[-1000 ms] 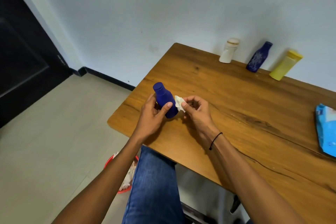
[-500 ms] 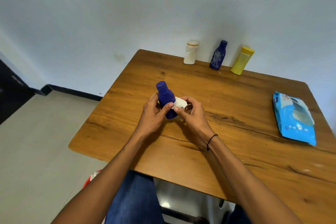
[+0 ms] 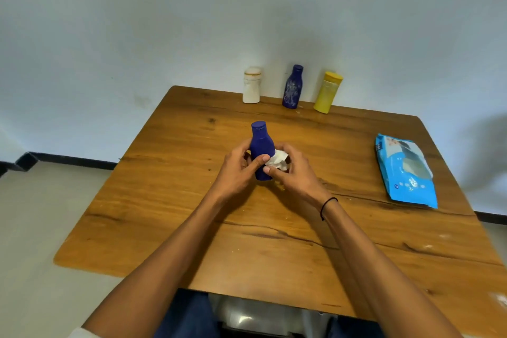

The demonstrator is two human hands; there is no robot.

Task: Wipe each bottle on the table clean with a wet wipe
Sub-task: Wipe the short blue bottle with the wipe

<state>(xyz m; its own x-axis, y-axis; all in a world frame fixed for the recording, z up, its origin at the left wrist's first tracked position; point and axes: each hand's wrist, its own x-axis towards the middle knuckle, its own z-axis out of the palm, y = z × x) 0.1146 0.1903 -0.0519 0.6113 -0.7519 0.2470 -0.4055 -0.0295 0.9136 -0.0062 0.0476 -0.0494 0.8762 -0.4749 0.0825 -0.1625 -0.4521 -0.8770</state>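
My left hand (image 3: 238, 170) grips a plain dark blue bottle (image 3: 261, 145), held nearly upright above the middle of the wooden table (image 3: 192, 214). My right hand (image 3: 295, 174) holds a crumpled white wet wipe (image 3: 278, 160) against the bottle's right side. Three more bottles stand in a row at the table's far edge by the wall: a white bottle (image 3: 251, 85), a patterned blue bottle (image 3: 293, 87) and a yellow bottle (image 3: 327, 93).
A blue pack of wet wipes (image 3: 405, 173) lies flat on the right side of the table. The wall runs directly behind the far bottles. Bare floor lies to the left of the table, and my legs are under its near edge.
The view has swung right and squared up to the table. The blue bottle has tipped from tilted left to nearly upright, while the wipe stays at its right side.
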